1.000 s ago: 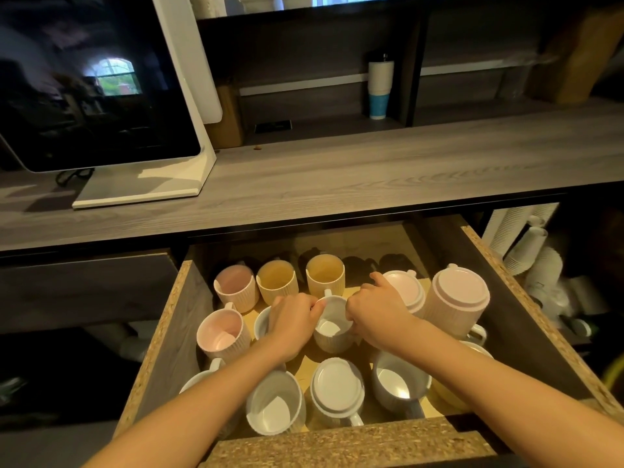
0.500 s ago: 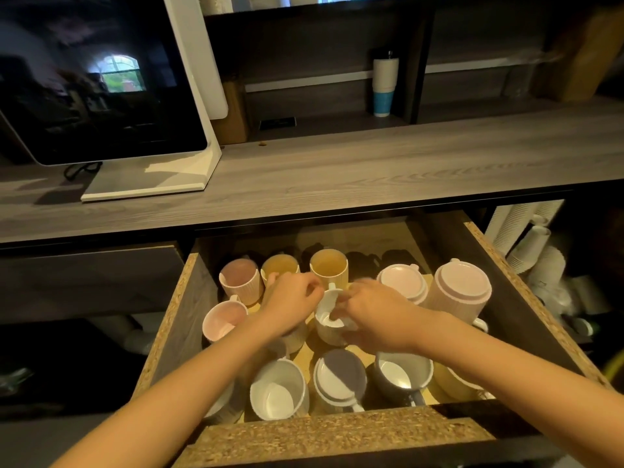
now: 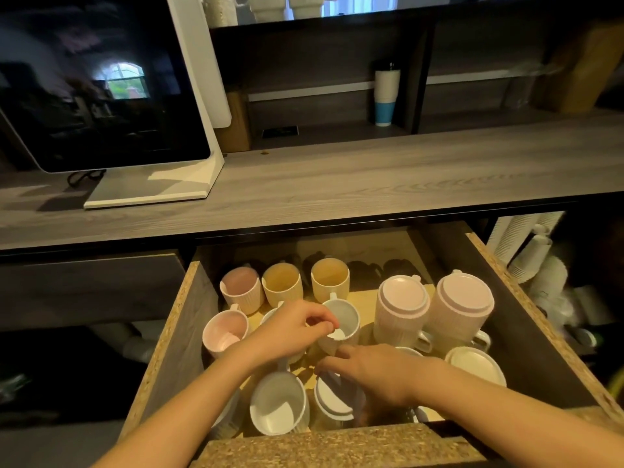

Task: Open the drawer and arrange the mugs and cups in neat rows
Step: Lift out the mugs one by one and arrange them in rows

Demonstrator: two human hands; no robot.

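Observation:
The drawer (image 3: pixel 175 332) stands pulled open and holds several ribbed mugs. One pink mug (image 3: pixel 241 292) and two yellow mugs (image 3: pixel 282 287) (image 3: pixel 330 278) form the back row. My left hand (image 3: pixel 290 332) lies over a mostly hidden mug, its curled fingertips pinching the left rim of a white mug (image 3: pixel 344 320). My right hand (image 3: pixel 378 373) reaches low across the front row, fingers stretched left above an upside-down white mug (image 3: pixel 332 398). Another pink mug (image 3: pixel 224 334) and an upright white mug (image 3: pixel 278 403) stand at the left.
Two tall upside-down pink mugs (image 3: pixel 403 309) (image 3: pixel 462 309) fill the drawer's right side, with a cream upside-down mug (image 3: pixel 474 364) in front. A monitor (image 3: pixel 101 96) stands on the wooden counter (image 3: pixel 371 177). Stacks of paper cups (image 3: pixel 526 251) lie right of the drawer.
My right hand has let go of the white mug and dropped toward the front row. My left hand has shifted right onto that mug's rim. The view has tilted slightly down.

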